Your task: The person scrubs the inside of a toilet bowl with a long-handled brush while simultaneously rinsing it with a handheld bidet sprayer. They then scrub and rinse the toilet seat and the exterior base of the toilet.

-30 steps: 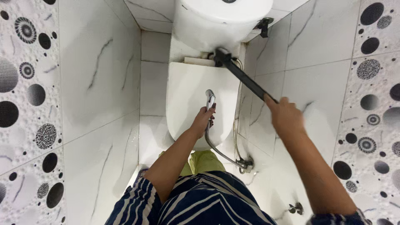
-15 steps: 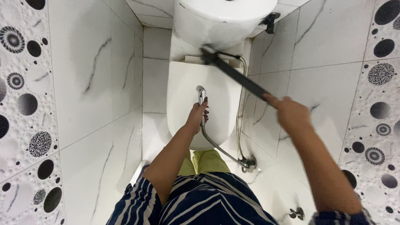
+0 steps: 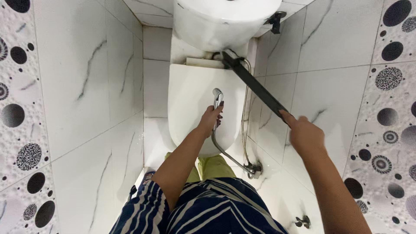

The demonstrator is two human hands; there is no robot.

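Left hand [image 3: 211,118] gripping chrome sprayer [image 3: 217,97] over closed toilet lid [image 3: 195,99], frame centre; right hand [image 3: 306,134] holding long black brush handle [image 3: 255,88], its head touching lid hinge.

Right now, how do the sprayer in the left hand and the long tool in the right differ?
The sprayer is short, shiny metal, with a hose; the long black tool is matte, with none. The sprayer sits over the closed lid; the tool's head reaches behind it, under the tank. Each is gripped by one hand.

Both arms reach forward, left hand [image 3: 211,118] and right hand [image 3: 306,135] each clenched closed.
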